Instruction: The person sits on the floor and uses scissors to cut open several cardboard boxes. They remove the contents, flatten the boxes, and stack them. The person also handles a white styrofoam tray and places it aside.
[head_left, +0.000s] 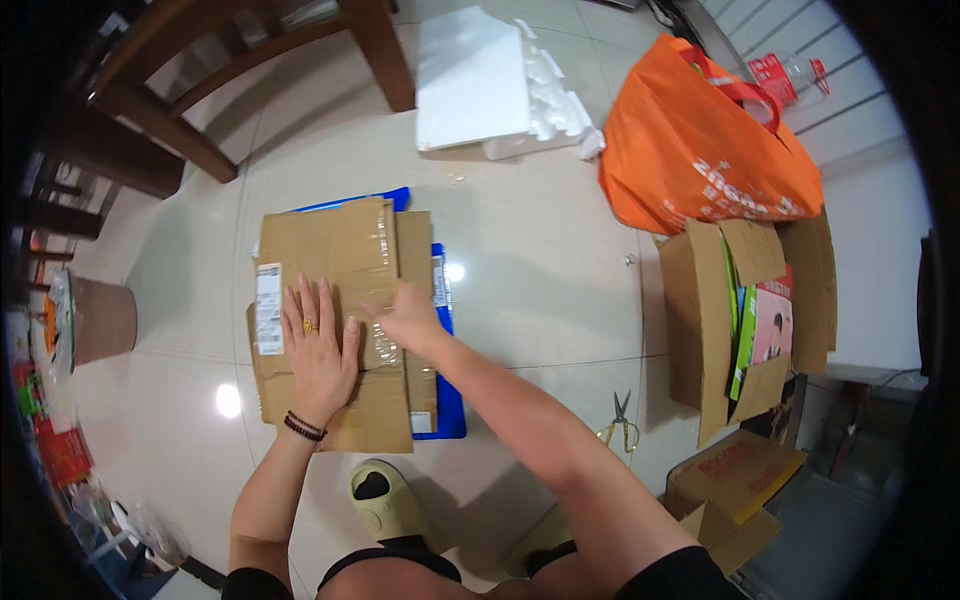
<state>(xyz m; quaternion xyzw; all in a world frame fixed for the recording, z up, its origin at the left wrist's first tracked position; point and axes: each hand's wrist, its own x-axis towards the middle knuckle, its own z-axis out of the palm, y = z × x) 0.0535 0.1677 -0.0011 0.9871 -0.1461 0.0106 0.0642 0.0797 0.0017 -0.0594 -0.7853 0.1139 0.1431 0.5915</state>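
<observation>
Flattened cardboard boxes (330, 240) lie stacked on the tiled floor, with blue sheets (452, 405) showing from beneath at the right and top. My left hand (319, 356) rests flat on the top cardboard, fingers slightly spread, just right of a white label (269, 309). It wears a gold-coloured ring, with a dark bead bracelet at the wrist. My right hand (409, 319) is bent over the taped right edge of the top cardboard; it is blurred, and its fingertips are hard to make out. Clear tape (386, 345) runs along that edge.
Scissors (621, 424) lie on the floor at the right. Beyond stand an open carton (686, 322) holding magazines or books, an orange bag (697, 157) and another carton (724, 472). White foam pieces (472, 82) lie ahead. A wooden chair (382, 52) and a bin (105, 319) stand at the left.
</observation>
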